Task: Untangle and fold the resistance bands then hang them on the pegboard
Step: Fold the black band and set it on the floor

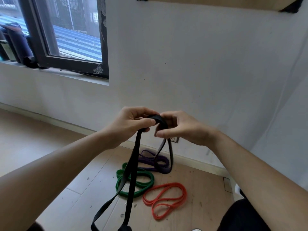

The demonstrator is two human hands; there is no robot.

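Both hands, left hand [131, 124] and right hand [181, 129], are pinching the black band [133, 172] with curled fingers. Green band [143, 182], purple band [155, 161] and orange band [165, 197] are lying on the floor [50, 147].

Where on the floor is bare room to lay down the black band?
Free: the floor left of the green band, below the window; a strip right of the orange band. Crowded: the middle, where the purple band, green and orange lie close under the hanging black band.

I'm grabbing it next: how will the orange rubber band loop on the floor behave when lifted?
Probably floppy: the orange rubber band loop lies in slack curves. Likely light, being thin. It should dangle like the black flat band hanging nearby.
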